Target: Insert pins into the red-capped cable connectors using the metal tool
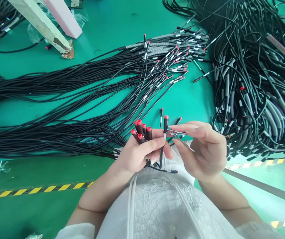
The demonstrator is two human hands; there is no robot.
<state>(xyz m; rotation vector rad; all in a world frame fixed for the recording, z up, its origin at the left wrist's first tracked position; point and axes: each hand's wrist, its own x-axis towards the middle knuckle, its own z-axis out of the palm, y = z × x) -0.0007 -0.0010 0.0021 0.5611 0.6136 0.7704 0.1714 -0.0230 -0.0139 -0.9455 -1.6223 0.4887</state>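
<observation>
Connector (166, 122), red-capped, roughly upright before the person's midriff, by the near edge of the counter (102, 26). Left hand (138, 154): fingers pinch its cable around the white sleeve (165, 136), the same hand clasping a cluster of capped connectors (149, 133). Right hand (205, 146): fingers gripping a small metal tool (176, 132), tips at the base of the connector — touching or just beside, cannot tell.

Handling, by judgement: light; body stiff, cable springy and apt to twist, smooth jacket perhaps a little slippery. Best hold — the white sleeve, close under the body, skin clear of the metal tips, which could nick the jacket.
</observation>
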